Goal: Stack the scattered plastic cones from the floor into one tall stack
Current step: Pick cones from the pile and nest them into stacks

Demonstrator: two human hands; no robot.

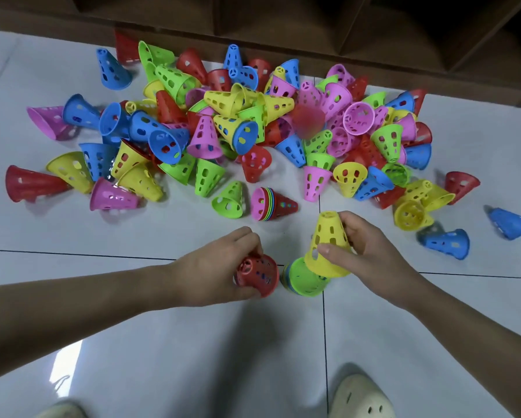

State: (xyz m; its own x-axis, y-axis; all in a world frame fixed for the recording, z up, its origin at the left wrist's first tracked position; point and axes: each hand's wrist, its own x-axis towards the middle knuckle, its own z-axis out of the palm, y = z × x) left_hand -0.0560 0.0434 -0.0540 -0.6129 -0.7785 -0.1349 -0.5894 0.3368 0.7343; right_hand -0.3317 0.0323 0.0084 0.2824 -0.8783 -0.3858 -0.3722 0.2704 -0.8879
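Low on the white tiled floor, between both hands: a short stack topped by a green cone. Just above it, tilted, a yellow cone, pinched between thumb and fingers of the right hand, rim touching the green top. Beside the stack, a red cone, gripped by the curled left hand. Farther out, a small nested stack lying on its side. Beyond, a wide scatter of loose cones below brown shelving. Near the bottom edge, 1 cream shoe.
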